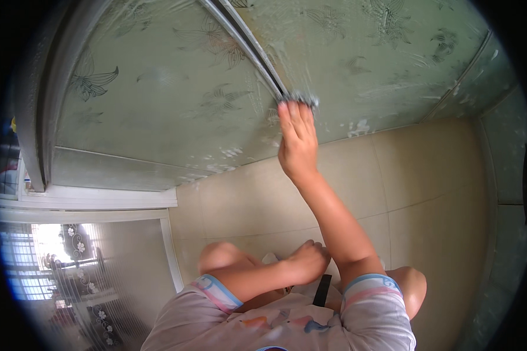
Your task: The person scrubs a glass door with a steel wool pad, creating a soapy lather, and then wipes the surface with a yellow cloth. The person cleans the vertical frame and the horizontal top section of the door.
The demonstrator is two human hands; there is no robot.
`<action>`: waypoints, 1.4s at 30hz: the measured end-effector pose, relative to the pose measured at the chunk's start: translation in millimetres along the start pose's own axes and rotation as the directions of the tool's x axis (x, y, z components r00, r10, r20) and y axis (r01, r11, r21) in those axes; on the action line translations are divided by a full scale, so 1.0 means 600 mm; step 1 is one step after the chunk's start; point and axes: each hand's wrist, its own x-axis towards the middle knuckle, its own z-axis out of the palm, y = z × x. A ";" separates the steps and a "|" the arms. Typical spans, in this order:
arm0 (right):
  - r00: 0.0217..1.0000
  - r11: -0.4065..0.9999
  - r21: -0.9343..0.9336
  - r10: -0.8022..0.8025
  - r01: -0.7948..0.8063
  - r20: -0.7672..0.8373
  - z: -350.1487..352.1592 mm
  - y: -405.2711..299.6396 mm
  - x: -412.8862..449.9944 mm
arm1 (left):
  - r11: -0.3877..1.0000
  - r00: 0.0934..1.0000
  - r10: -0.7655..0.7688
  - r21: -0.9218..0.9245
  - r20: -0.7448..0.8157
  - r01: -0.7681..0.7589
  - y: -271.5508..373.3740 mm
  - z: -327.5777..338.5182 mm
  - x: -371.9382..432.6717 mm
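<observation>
My right hand (pixel 299 145) is stretched forward and presses a steel wool scrubber (pixel 305 99) flat under its fingertips. The scrubber looks blurred and lies on the pale green wall panel (pixel 377 83), at the lower end of a metal strip (pixel 246 39) with a dark groove. White foam smears (pixel 359 128) mark the panel around it and along its bottom edge. Close to my body, my left hand (pixel 309 262) rests over my lap with its fingers curled in. Nothing shows in it.
Beige floor tiles (pixel 342 175) lie between the wall and my bent knees (pixel 221 259). At left are a grey door frame (pixel 48 109), a white sill (pixel 114 198) and a ribbed translucent door panel (pixel 131 259) with light behind it. Another greenish wall (pixel 511 166) closes the right side.
</observation>
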 end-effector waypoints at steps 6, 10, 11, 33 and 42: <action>0.933 0.946 0.040 -0.311 0.323 -0.180 -0.041 -0.091 0.240 | 1.000 0.997 0.009 0.005 0.074 -0.010 0.017 0.013 0.002; 0.994 0.999 0.021 -0.045 0.047 -0.096 -0.011 -0.032 0.060 | 0.645 0.939 -0.324 -0.699 0.114 0.308 0.029 -0.013 0.001; 0.998 0.998 -0.020 0.054 -0.055 -0.030 0.006 0.009 -0.031 | 0.827 0.966 -0.233 -0.501 0.108 0.255 0.034 0.006 0.001; 0.923 0.930 -0.133 -0.359 0.342 -0.136 -0.029 -0.098 0.236 | 0.956 0.958 0.287 0.066 -0.027 -0.284 0.092 0.017 -0.057; 0.970 0.945 -0.224 -0.216 0.237 0.111 -0.030 0.002 0.044 | 0.936 0.927 0.351 0.011 -0.131 -0.353 0.080 -0.052 -0.064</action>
